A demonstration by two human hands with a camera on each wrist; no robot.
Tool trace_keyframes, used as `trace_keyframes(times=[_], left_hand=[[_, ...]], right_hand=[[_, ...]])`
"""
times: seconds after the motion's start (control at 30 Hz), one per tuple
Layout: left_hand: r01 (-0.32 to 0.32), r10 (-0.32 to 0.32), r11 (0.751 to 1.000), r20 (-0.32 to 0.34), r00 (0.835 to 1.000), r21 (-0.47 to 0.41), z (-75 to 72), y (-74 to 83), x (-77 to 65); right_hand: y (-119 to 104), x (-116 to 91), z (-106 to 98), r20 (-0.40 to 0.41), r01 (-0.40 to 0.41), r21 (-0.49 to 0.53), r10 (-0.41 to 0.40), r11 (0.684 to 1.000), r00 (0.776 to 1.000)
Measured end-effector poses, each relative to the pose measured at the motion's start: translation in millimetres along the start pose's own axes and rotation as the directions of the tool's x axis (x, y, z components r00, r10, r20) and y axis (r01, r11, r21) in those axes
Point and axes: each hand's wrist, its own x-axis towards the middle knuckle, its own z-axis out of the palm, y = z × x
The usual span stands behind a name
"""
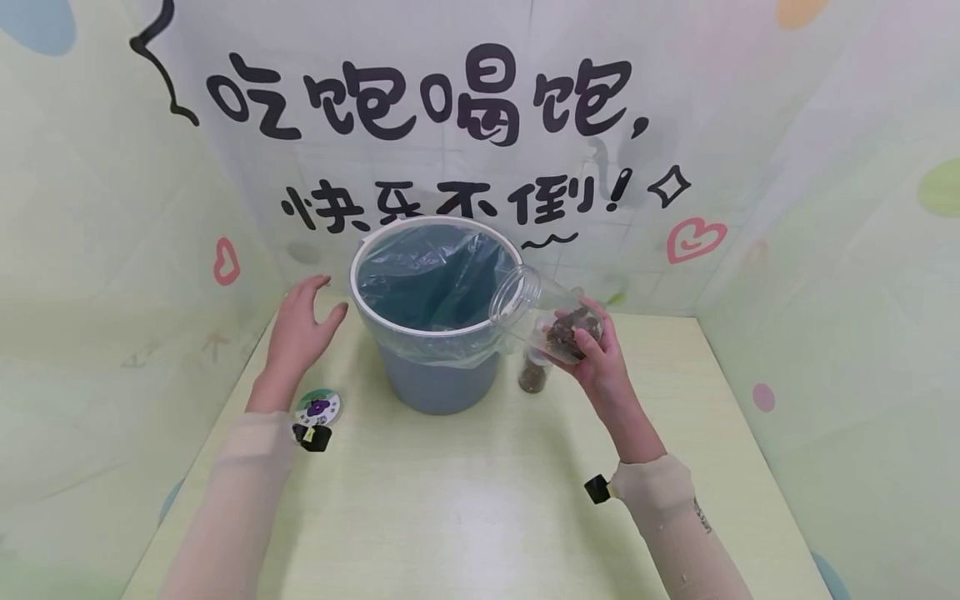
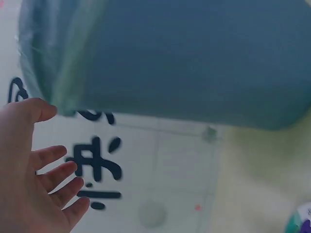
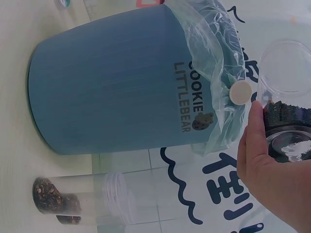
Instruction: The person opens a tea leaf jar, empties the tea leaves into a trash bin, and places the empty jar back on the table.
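My right hand [image 1: 596, 358] grips a clear plastic jar [image 1: 534, 312], tilted with its open mouth over the right rim of a blue bin [image 1: 442, 383]. Dark, dried crumbly bits [image 3: 282, 114] lie in the jar's lower end. The bin has a white rim and a thin clear liner [image 1: 450, 250]. Left of the bin, my left hand [image 1: 300, 325] hovers with thumb and fingers spread, holding nothing. In the left wrist view its thumb overlaps the edge of the liner [image 2: 73, 58]. A round printed lid [image 1: 318, 407] lies on the table by my left wrist.
Right of the bin, partly behind my right hand, a clear jar [image 1: 533, 375] with brown bits in its bottom stands on the table [image 1: 465, 500]. Printed cloth walls [image 1: 787, 375] enclose the table at the back and both sides.
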Motion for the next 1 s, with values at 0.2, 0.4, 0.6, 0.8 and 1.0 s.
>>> trace_keyframes(times=[0.2,0.4,0.6,0.8,1.0], left_hand=[[-0.067,0.062,0.992,-0.05,0.997,-0.107,-8.6,30.6,3.6],[-0.122,0.111,0.976,-0.071,0.991,-0.181,-7.9,46.4,2.9],[-0.116,0.109,0.974,-0.045,0.993,-0.193,0.5,50.0,-0.8],[-0.119,0.112,0.973,-0.045,0.993,-0.2,9.3,46.7,-3.9],[-0.12,0.106,0.969,-0.076,0.992,-0.217,15.6,46.0,-4.9]], right_hand=[[0,0,0,0.0,-0.001,-0.017,0.001,1.0,1.0],[-2,3,-1,0.007,0.004,-0.015,-0.004,1.0,1.0],[-5,6,0,0.01,0.009,-0.025,-0.008,1.0,1.0],[-13,12,4,0.007,0.007,-0.022,-0.007,1.0,1.0],[-27,22,9,-0.006,-0.033,-0.062,0.033,0.998,0.999]])
